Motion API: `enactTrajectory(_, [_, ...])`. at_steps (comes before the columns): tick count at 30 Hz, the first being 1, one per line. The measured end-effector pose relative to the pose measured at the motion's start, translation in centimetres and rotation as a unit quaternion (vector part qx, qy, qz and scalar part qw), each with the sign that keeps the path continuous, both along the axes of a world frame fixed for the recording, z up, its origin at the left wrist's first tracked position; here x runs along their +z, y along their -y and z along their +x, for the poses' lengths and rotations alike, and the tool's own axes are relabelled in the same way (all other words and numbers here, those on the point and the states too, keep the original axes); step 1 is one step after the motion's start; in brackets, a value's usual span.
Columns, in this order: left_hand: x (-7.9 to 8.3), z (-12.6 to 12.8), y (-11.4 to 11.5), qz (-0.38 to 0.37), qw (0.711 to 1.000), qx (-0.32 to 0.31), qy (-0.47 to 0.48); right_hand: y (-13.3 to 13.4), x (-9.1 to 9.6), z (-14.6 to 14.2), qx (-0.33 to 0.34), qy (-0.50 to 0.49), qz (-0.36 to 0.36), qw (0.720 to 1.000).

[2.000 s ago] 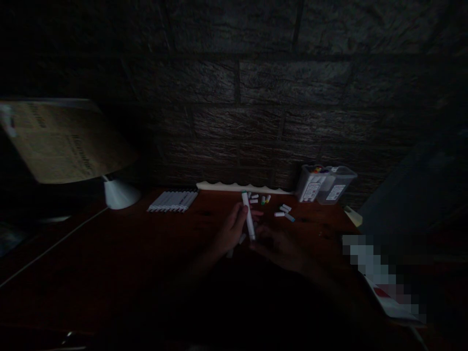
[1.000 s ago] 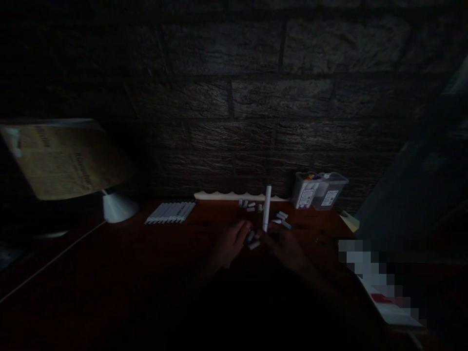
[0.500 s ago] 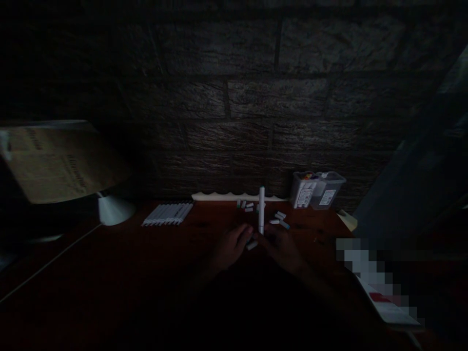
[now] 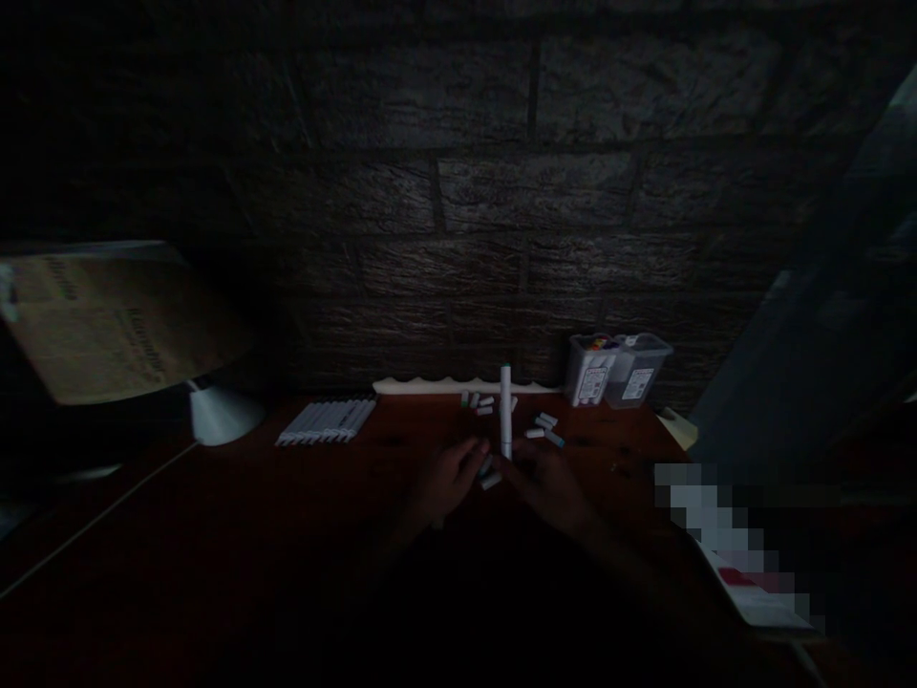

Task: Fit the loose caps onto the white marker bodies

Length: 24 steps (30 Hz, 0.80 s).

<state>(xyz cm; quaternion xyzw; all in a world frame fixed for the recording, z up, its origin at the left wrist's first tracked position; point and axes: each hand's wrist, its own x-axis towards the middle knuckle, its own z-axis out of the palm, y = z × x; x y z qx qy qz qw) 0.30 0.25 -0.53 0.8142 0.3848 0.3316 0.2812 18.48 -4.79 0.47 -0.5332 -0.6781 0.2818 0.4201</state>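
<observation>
A white marker (image 4: 505, 411) with a green tip end stands upright in my right hand (image 4: 548, 483), whose fingers pinch its lower end. Close beside it, my left hand (image 4: 451, 475) has its fingers curled together. A small pale piece (image 4: 485, 465) shows at the left fingertips, too dark to tell whether it is gripped. Just below, a loose marker cap (image 4: 491, 482) lies on the wooden table between the hands. More caps lie beyond: a group (image 4: 485, 402) behind the marker and another group (image 4: 545, 420) to its right.
Several white markers (image 4: 328, 420) lie in a row at left. Two clear plastic boxes (image 4: 637, 373) stand at the back right, one with markers inside. A lamp (image 4: 219, 413) with a paper shade is at far left. A white booklet (image 4: 766, 607) lies at right. A brick wall rises behind.
The view has shifted slightly, so most things sit a little further left. My left hand has drawn slightly away from the marker. My right hand still holds the marker upright.
</observation>
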Motion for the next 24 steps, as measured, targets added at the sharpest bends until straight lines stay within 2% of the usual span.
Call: enactTrajectory(24, [0.1, -0.05, 0.47, 0.025, 0.999, -0.024, -0.04, 0.38, -0.3, -0.35, 0.026, 0.007, -0.01, 1.0])
